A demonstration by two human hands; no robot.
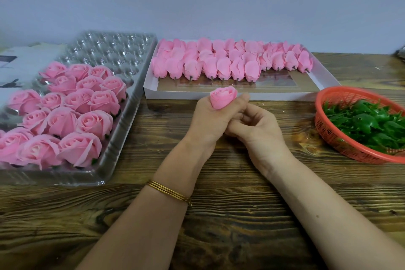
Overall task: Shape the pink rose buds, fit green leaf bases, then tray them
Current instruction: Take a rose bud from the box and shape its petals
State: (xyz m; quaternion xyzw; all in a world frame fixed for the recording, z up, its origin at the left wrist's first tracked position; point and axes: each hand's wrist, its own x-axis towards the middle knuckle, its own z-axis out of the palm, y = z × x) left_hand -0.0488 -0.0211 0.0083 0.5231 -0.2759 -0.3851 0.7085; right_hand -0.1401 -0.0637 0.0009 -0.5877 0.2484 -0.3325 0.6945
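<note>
My left hand [208,119] grips a pink rose bud [222,96] upright above the table's middle, fingers curled round its lower half. My right hand [256,127] sits just right of it with its fingers curled in under the left hand's fingers; what they touch is hidden. A clear plastic tray [122,116] at the left holds several opened pink roses [65,116] with green bases. A white box [241,94] at the back holds rows of closed pink buds [230,63]. A red basket [341,142] at the right holds green leaf bases [368,125].
The wooden table [219,215] runs to a pale wall behind. White printed cardboard [19,66] lies at the far left behind the tray. The tray's far cells stand unfilled. A dark object shows at the right edge.
</note>
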